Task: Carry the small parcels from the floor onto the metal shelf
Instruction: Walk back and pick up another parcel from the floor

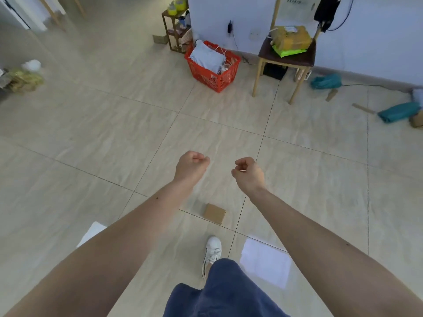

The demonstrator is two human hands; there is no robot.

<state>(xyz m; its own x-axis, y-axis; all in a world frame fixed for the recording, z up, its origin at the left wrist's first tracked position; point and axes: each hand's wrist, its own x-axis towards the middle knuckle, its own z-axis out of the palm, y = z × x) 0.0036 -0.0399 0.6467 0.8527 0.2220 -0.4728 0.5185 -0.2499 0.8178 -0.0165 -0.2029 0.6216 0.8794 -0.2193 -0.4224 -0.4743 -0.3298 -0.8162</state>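
A small brown cardboard parcel lies flat on the tiled floor just ahead of my white shoe. A white flat parcel lies on the floor to its right, and part of another white one shows under my left forearm. My left hand and my right hand are held out above the floor, beyond the brown parcel, fingers curled into loose fists with nothing in them. Teal bagged parcels lie at the far right. No metal shelf is in view.
A red basket with grey bags stands ahead by the white wall. A wooden chair carries a taped brown package and a green bag. A small dark rack stands behind the basket. Yellowish bags lie at the far left.
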